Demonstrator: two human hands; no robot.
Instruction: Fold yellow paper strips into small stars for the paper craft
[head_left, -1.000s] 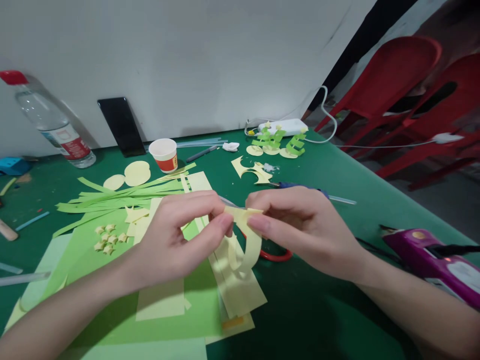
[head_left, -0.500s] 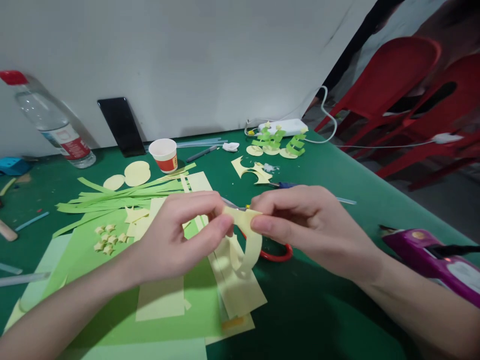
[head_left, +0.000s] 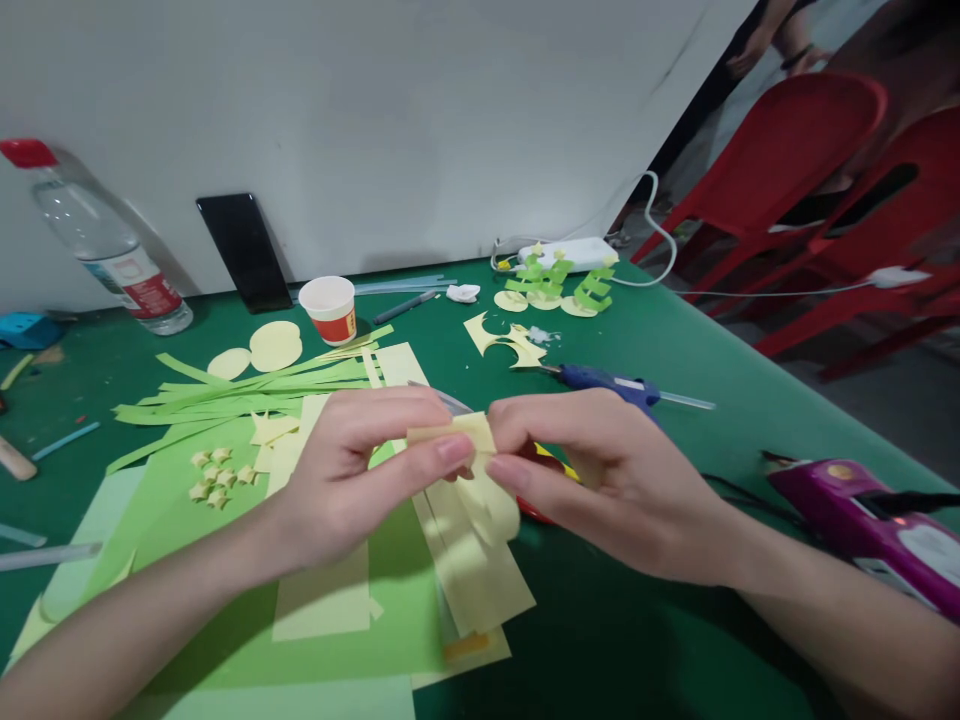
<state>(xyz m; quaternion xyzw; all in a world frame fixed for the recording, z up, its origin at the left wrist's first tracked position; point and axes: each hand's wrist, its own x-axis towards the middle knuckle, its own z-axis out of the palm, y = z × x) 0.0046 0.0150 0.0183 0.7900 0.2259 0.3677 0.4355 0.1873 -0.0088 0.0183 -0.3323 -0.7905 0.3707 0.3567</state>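
Note:
A pale yellow paper strip [head_left: 498, 505] is held up in front of me, folded over at its top and curling down below. My left hand [head_left: 360, 475] pinches the folded part between thumb and forefinger. At the strip's right edge, my right hand [head_left: 607, 480] closes thumb and forefinger on the paper. Behind the hands lie scissors [head_left: 450, 401], mostly hidden, with a bit of red and yellow handle showing. Beneath are yellow paper strips [head_left: 480, 580] and a green paper sheet [head_left: 405, 610]. Small folded paper stars [head_left: 217, 478] sit left of my left hand.
A blue glue gun [head_left: 611, 384] lies behind my right hand, a purple device [head_left: 862, 510] at the right. Farther back stand a paper cup [head_left: 328, 310], a phone [head_left: 244, 250], a bottle [head_left: 120, 250] and green paper spirals [head_left: 592, 290]. Red chairs [head_left: 810, 170] stand beyond the table.
The strip's upper end has been folded over toward the left hand. My right hand has shifted slightly down and left, uncovering the glue gun. A person's hands now show behind the chairs.

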